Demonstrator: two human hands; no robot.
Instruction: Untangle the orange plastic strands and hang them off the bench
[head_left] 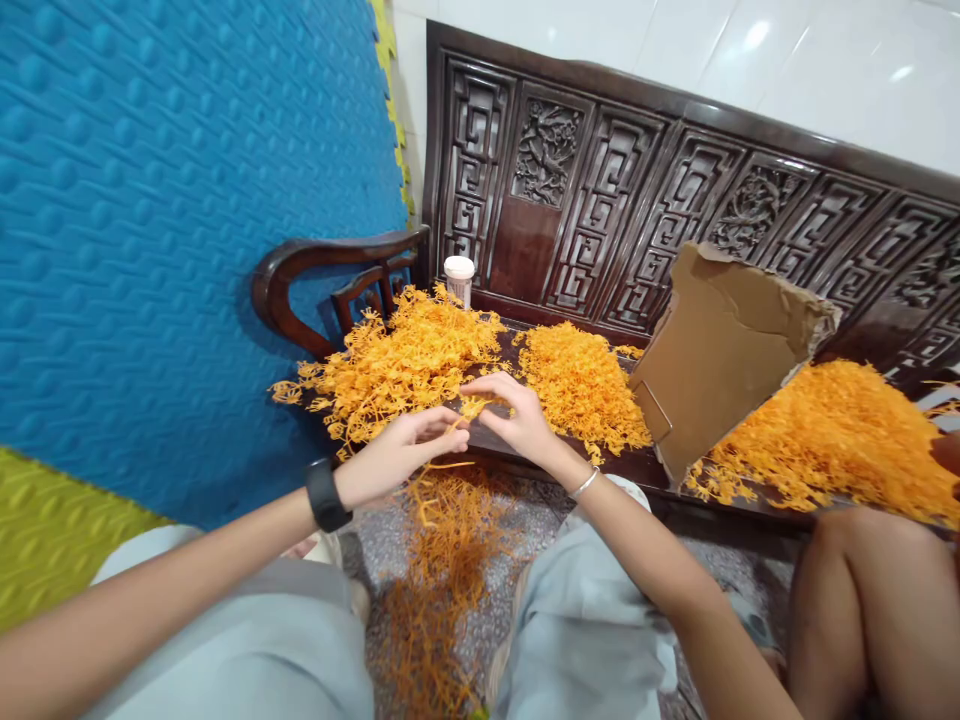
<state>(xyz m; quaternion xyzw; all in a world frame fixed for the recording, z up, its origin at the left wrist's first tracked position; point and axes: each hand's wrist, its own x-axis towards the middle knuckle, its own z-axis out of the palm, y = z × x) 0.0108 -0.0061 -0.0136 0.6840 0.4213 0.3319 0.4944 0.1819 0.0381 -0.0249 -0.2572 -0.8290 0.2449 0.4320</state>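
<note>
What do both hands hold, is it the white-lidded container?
No, the left hand and right hand hold a small orange piece, while the container stands apart.

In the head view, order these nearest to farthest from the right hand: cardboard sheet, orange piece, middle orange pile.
From the right hand:
1. Orange piece: just left
2. Middle orange pile: just right
3. Cardboard sheet: farther right

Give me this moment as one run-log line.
left hand: pinching orange piece | right hand: at same piece | bench: orange piles, cardboard, white-lidded container | floor: orange strands
</note>
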